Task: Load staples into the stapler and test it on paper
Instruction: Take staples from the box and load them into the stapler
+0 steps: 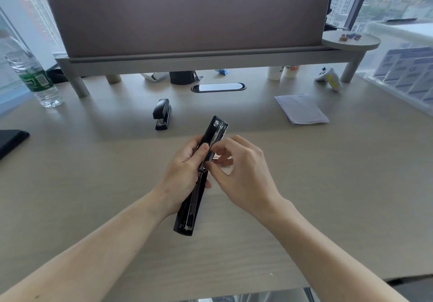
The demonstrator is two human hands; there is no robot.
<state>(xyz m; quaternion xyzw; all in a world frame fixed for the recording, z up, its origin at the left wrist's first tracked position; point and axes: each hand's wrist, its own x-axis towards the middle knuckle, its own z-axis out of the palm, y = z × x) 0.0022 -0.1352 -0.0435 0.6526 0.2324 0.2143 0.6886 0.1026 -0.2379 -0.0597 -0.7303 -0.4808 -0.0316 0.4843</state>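
Observation:
A black stapler [191, 210] is swung fully open into one long line above the desk's middle, its metal staple channel facing up. My left hand [185, 168] grips it around the hinge. My right hand [236, 168] pinches at the channel's right edge with thumb and forefinger; whether staples are between the fingertips is too small to tell. A small pinkish box [222, 160] lies under my right fingers. A second black stapler [161, 114] stands shut on the desk farther back. A stack of white paper [301, 109] lies at the right rear.
A water bottle [32, 72] stands at the left rear. A raised shelf [210, 57] with a grey partition spans the back; cups [283, 71], a black container [181, 77] and a white tool [329, 78] sit under it. A black object [10, 141] lies at the left edge.

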